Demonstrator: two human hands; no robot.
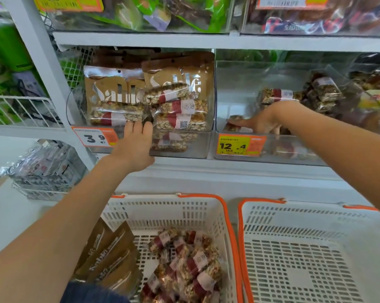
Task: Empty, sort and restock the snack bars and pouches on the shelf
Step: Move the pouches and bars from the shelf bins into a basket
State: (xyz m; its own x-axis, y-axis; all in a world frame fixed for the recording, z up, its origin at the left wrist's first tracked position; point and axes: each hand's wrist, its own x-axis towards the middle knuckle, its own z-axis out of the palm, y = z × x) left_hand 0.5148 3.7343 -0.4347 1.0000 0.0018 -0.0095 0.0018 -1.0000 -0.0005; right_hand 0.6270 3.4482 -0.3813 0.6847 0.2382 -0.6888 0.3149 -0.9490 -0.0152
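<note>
Left hand (134, 142) pinching a bar (148, 115), right hand (262, 121) flat on bars (235, 125) at shelf (206, 167) front; light, crinkly, slippery — best gripped mid-wrapper.

The fingertips of the left hand (134, 142) go behind the front wall of the left clear bin (184, 147), so it is not possible to tell if they hold the dark wrapper end there. The fingers of the right hand (261, 121) are partly hidden among the snack bars (235, 125) in the right clear bin (228, 88), and their grip is unclear. The small text on the orange price tag (239, 145) is too blurred to read, and the brown pouches (110, 254) in the left basket (162, 208) are partly covered by the left forearm.
</note>
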